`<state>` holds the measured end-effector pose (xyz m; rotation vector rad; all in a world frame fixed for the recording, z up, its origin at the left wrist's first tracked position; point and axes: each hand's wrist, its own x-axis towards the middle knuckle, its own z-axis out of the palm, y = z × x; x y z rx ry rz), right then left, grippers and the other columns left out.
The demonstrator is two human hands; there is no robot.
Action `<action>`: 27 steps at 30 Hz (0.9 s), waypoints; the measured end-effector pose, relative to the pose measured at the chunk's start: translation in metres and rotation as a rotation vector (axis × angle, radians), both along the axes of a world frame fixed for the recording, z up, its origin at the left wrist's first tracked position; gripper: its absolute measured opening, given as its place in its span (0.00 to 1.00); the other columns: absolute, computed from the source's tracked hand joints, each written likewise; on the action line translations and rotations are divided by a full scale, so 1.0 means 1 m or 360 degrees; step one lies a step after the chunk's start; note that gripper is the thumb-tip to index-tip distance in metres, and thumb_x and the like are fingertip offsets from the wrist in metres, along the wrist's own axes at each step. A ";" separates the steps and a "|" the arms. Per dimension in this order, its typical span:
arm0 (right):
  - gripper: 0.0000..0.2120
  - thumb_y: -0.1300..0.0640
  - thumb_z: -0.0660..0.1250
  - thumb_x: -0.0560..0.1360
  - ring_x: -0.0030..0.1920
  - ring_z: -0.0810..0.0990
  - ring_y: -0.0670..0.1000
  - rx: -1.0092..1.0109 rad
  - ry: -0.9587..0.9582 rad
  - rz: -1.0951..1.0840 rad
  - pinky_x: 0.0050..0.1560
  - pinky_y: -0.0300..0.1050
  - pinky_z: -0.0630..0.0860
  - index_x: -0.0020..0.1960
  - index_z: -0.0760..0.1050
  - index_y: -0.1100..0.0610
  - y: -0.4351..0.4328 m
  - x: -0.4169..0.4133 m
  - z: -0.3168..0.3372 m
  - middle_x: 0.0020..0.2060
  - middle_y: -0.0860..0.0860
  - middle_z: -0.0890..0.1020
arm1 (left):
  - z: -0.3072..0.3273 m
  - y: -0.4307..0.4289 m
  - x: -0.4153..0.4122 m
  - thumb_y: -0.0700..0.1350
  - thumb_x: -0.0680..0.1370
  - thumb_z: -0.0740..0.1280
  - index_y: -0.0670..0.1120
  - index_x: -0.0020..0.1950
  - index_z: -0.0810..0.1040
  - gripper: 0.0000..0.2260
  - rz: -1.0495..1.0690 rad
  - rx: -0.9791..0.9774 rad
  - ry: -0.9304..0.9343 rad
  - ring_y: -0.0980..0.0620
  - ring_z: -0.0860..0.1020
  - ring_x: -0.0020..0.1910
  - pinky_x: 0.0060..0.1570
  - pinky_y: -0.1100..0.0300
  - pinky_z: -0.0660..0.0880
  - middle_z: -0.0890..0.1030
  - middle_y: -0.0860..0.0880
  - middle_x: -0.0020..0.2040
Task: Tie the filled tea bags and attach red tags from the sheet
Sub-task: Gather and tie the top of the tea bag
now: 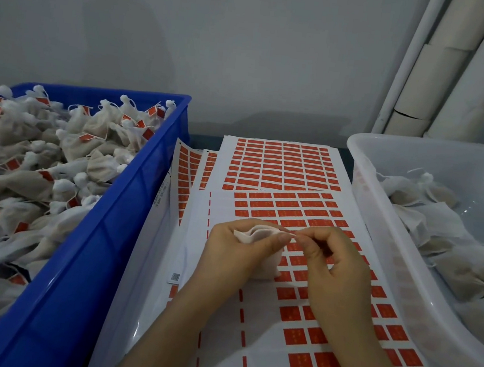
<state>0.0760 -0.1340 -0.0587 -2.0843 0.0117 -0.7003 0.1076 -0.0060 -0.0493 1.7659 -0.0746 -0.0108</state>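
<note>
My left hand (233,249) grips a white filled tea bag (255,233) by its gathered top, just above the sheet. My right hand (335,262) pinches the bag's thin string beside the left thumb. Under both hands lies a white sheet of red tags (309,332), with more tag sheets (283,166) behind it. The lower part of the bag shows below the left fingers; the string itself is barely visible.
A blue crate (106,229) on the left is heaped with tied, red-tagged tea bags (44,164). A translucent white tub (405,258) on the right holds untagged filled bags (443,232). White pipes (441,69) stand at the back right against a grey wall.
</note>
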 end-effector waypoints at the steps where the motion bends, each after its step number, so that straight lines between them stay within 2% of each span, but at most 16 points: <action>1: 0.00 0.44 0.58 0.68 0.46 0.70 0.24 -0.0001 -0.0003 -0.0007 0.40 0.14 0.62 0.39 0.67 0.38 0.000 0.000 0.000 0.38 0.30 0.71 | 0.000 0.000 0.000 0.56 0.69 0.73 0.58 0.37 0.77 0.06 -0.0003 0.0007 -0.0016 0.78 0.71 0.39 0.24 0.79 0.66 0.75 0.74 0.33; 5: 0.01 0.46 0.58 0.69 0.43 0.73 0.29 0.0002 0.0010 -0.0038 0.39 0.15 0.63 0.39 0.68 0.41 0.001 0.000 0.000 0.37 0.31 0.71 | -0.002 -0.002 0.001 0.52 0.70 0.73 0.57 0.37 0.79 0.04 0.0004 -0.0015 -0.0054 0.76 0.73 0.40 0.24 0.78 0.67 0.78 0.70 0.34; 9: 0.02 0.46 0.58 0.70 0.38 0.74 0.34 0.0007 -0.0003 -0.0120 0.34 0.20 0.65 0.38 0.66 0.40 -0.002 0.000 0.001 0.38 0.31 0.71 | -0.004 -0.003 0.002 0.51 0.71 0.72 0.54 0.38 0.80 0.03 0.0122 -0.0001 0.0006 0.61 0.78 0.40 0.24 0.77 0.68 0.80 0.62 0.36; 10: 0.02 0.46 0.57 0.70 0.38 0.73 0.35 0.0008 -0.0004 -0.0144 0.35 0.22 0.64 0.38 0.66 0.40 -0.003 0.000 0.002 0.38 0.31 0.71 | -0.005 -0.002 0.002 0.50 0.72 0.72 0.54 0.39 0.79 0.03 0.0131 -0.0013 0.0028 0.62 0.79 0.39 0.23 0.77 0.68 0.80 0.63 0.35; 13: 0.03 0.48 0.58 0.71 0.39 0.72 0.36 0.0002 -0.0021 -0.0184 0.41 0.25 0.61 0.38 0.67 0.42 -0.008 0.002 0.001 0.39 0.31 0.70 | -0.004 0.001 0.002 0.49 0.73 0.71 0.54 0.40 0.78 0.03 0.0066 -0.0072 0.0073 0.75 0.75 0.36 0.23 0.76 0.68 0.78 0.71 0.33; 14: 0.03 0.48 0.58 0.72 0.40 0.72 0.35 -0.0005 -0.0027 -0.0193 0.42 0.26 0.62 0.39 0.67 0.43 -0.010 0.003 0.001 0.39 0.31 0.70 | -0.004 0.002 0.002 0.49 0.74 0.70 0.54 0.40 0.78 0.03 0.0046 -0.0075 0.0078 0.76 0.75 0.36 0.24 0.76 0.69 0.77 0.72 0.33; 18: 0.07 0.46 0.57 0.71 0.39 0.72 0.36 0.0042 -0.0090 -0.0304 0.42 0.29 0.64 0.43 0.70 0.47 -0.020 0.004 0.002 0.39 0.33 0.71 | -0.005 0.006 0.003 0.50 0.73 0.70 0.54 0.42 0.80 0.02 -0.0016 -0.0003 0.0058 0.70 0.79 0.40 0.28 0.74 0.73 0.81 0.66 0.36; 20: 0.08 0.44 0.56 0.71 0.39 0.73 0.37 0.0095 -0.0087 -0.0336 0.42 0.30 0.65 0.43 0.70 0.46 -0.024 0.004 0.004 0.39 0.34 0.72 | -0.004 0.008 0.003 0.49 0.73 0.71 0.53 0.41 0.80 0.02 -0.0024 0.0017 0.0032 0.68 0.79 0.39 0.29 0.74 0.72 0.81 0.64 0.36; 24: 0.04 0.44 0.56 0.71 0.41 0.74 0.37 0.0102 -0.0036 -0.0238 0.43 0.30 0.67 0.40 0.68 0.42 -0.022 0.002 0.006 0.40 0.33 0.72 | 0.000 0.014 0.004 0.49 0.73 0.70 0.53 0.43 0.80 0.01 -0.0071 -0.0030 0.0025 0.65 0.80 0.42 0.31 0.73 0.73 0.82 0.64 0.39; 27: 0.06 0.44 0.57 0.71 0.41 0.72 0.35 0.0077 -0.0043 -0.0224 0.44 0.29 0.65 0.43 0.69 0.44 -0.018 0.001 0.004 0.41 0.31 0.71 | 0.003 0.014 0.001 0.57 0.69 0.68 0.55 0.47 0.81 0.10 -0.0172 -0.0114 0.0004 0.65 0.80 0.45 0.32 0.73 0.74 0.83 0.64 0.44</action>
